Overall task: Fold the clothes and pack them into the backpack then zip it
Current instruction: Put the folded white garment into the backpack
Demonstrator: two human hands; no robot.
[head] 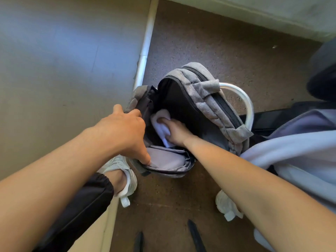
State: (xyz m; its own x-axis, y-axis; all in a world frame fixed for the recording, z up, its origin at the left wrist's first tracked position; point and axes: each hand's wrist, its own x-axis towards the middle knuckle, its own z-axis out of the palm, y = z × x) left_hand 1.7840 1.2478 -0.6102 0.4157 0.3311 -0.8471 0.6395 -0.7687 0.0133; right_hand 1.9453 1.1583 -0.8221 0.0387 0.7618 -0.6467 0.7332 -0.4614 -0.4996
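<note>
A: What takes up most of the view?

B: A brown carpeted floor (218, 42), with a pale wall (63, 60) along its left side.

A: And the backpack?

B: There is one grey backpack (209, 106). It stands on the floor between the wall and a curved white tube (247, 100) on its right. Its mouth is unzipped and gapes up at the camera. The long axis of the opening runs from near to far, leaning a little right at the far end. The carry handle sits on the right side.

A: Any clothes outside it?

B: One pale lilac garment (291, 146), bunched at the right edge. I cannot tell what it lies on.

A: And the two bare hands?

B: The left grip (125, 128) holds the bag's left rim. Its fingers curl over the edge and its thumb presses the grey inner panel at the near end. The right grip (174, 131) is down inside the dark main compartment, fingers closed round one white cloth (161, 124).

A: How does that cloth lie?

B: It is crumpled in the palm against the left inner wall.

A: Anything smaller?

B: Two white shoes on the floor, one (127, 171) near the bag's near-left corner, the other (225, 206) nearer and to the right.
</note>
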